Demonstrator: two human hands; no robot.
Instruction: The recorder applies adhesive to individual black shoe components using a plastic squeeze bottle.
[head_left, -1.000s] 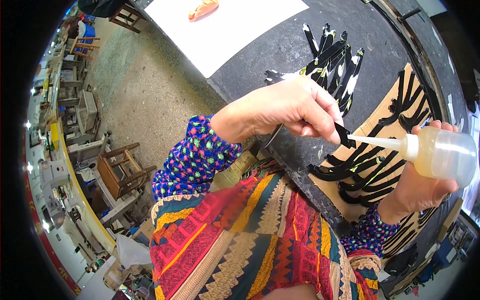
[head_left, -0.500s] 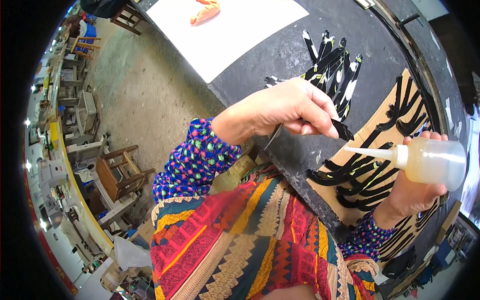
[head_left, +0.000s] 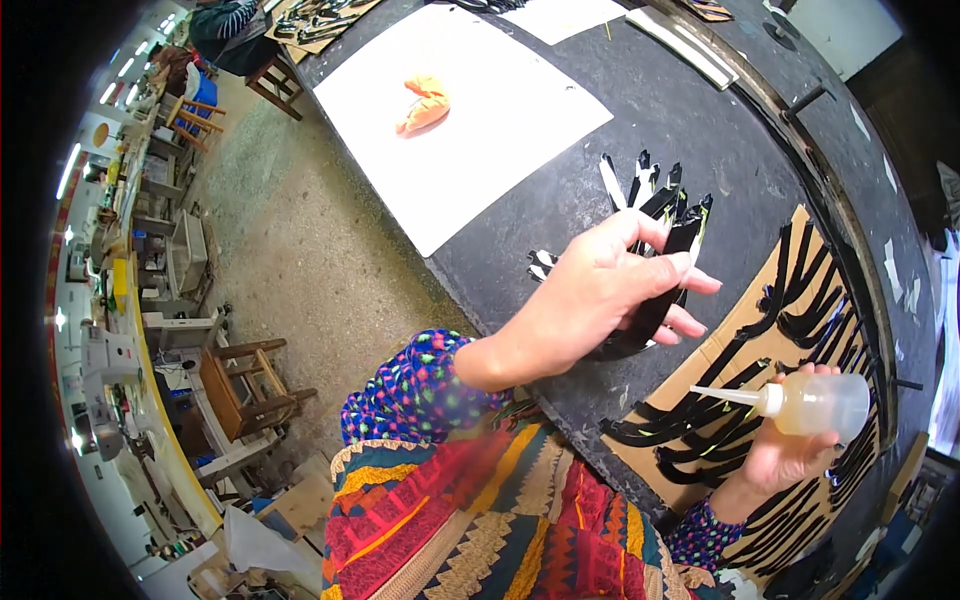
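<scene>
My left hand [head_left: 590,300] pinches a long black strip [head_left: 683,237] between thumb and fingers, its other fingers spread. It is over a loose pile of black strips with white and yellow-green patches [head_left: 612,182], and partly hides the pile. In my right hand [head_left: 770,465], lower right, is a translucent squeeze bottle [head_left: 828,403] with pale yellow liquid. The bottle lies on its side in the palm, its thin white nozzle pointing left. Under it is a cardboard sheet [head_left: 715,342] with many curved black strips laid out in rows.
The dark worktable [head_left: 530,225] carries a white sheet [head_left: 500,110] with a crumpled orange cloth [head_left: 425,103] on it. A raised rail [head_left: 845,215] edges the table's right side. Left on the floor stands a wooden stool [head_left: 245,385]. A seated person [head_left: 225,35] is at the far left.
The view has shifted, so the table sits lower in it. My left hand has turned and moved over the loose pile, with the black strip now more upright. The bottle stays in my right hand.
</scene>
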